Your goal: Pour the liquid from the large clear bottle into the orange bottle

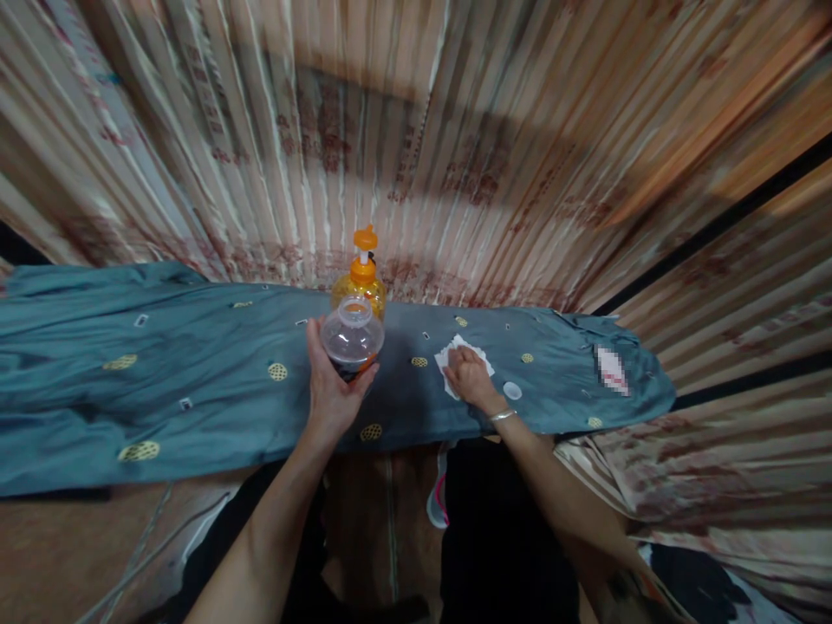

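A clear round jar (352, 334) with an open neck and something dark and orange near its bottom is held in my left hand (331, 381), above the cloth. Behind it stands a yellow bottle (364, 274) with an orange pump top. On the cloth to the right lies a crumpled white tissue (481, 354). My right hand (469, 376) rests on that tissue with its fingers bent together on it. A small round whitish lid (513, 391) lies beside my right wrist.
A teal patterned cloth (214, 381) covers the long narrow surface. At its right end is a pale packet (612, 369), blurred out. A pleated curtain (390, 147) hangs behind, with dark bars at the right. A shoe (438, 503) shows below.
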Demonstrator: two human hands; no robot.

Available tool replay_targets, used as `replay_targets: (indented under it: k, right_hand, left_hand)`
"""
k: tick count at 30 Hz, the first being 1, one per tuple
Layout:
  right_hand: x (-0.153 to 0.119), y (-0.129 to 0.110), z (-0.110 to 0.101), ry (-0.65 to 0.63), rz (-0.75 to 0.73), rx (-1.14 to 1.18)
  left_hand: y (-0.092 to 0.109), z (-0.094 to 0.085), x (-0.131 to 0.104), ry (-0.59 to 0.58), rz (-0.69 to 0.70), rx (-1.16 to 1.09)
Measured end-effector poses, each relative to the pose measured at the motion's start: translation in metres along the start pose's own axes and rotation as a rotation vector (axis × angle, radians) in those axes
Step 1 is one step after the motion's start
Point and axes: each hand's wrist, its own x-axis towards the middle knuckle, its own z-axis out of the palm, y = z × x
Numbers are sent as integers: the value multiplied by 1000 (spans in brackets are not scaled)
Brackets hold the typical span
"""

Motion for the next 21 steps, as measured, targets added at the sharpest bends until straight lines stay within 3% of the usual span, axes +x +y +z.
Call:
replay_targets:
  k: [4, 9, 11, 13, 18, 21]
  right_hand:
    - [36, -37, -1, -42, -101, 172]
    - [86, -96, 16, -92, -209, 438]
    - [93, -115, 17, -71, -251, 524]
    - [93, -133, 12, 30, -334, 685]
    - [94, -175, -10, 129, -462, 631]
    - [102, -191, -13, 100, -518, 497]
  left_hand:
    - [3, 0, -2, 9, -65, -14]
    - [7, 3, -4, 27, -166, -27]
    - [7, 4, -3, 35, -191, -31]
    - [8, 4, -3, 39, -205, -33]
    - [7, 5, -5, 34, -215, -36]
    - [4, 7, -9, 21, -202, -29]
